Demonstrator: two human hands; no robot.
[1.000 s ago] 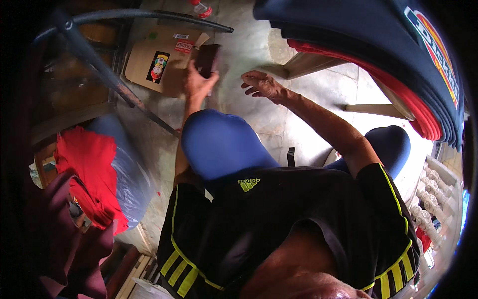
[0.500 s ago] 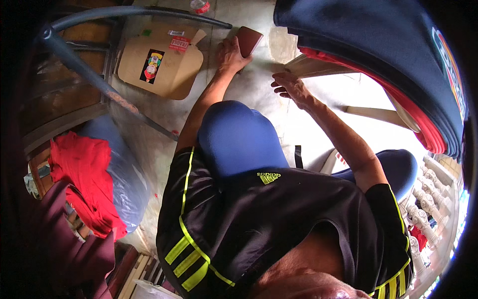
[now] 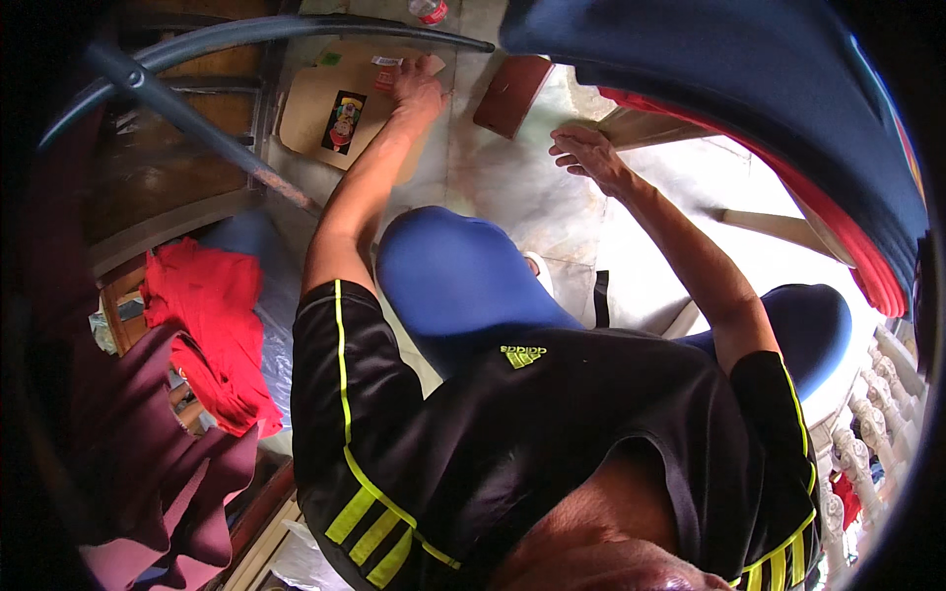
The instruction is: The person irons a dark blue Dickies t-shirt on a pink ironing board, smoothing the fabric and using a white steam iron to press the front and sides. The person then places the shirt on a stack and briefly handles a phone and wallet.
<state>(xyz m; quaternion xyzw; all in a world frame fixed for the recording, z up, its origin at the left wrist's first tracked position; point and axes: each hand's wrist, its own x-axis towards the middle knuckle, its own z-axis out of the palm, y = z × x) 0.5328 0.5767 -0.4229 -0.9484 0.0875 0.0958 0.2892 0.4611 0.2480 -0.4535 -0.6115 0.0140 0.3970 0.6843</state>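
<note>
My left hand [image 3: 418,91] is over the right edge of a tan cardboard piece [image 3: 308,108] with rounded corners, its fingers stretched out by the corner tab. Stickers and a dark picture label [image 3: 344,122] are on the cardboard. To the right of that hand, a flat reddish-brown book-like block [image 3: 511,97] lies on the floor, touched by neither hand. My right hand [image 3: 591,158] hovers above the floor to the right of the block, its fingers parted and nothing in them.
A grey metal tube frame [image 3: 197,123] crosses the upper left. Dark blue and red cloth [image 3: 690,59] hangs at upper right, above pale wooden legs [image 3: 778,227]. Red cloth [image 3: 212,325] lies at left, and a clear bottle with a red label [image 3: 430,11] stands at the far edge.
My left hand has let go of the reddish-brown block, which now lies on the floor, and has moved left to the cardboard. The view has shifted slightly; my right hand stays nearly in place.
</note>
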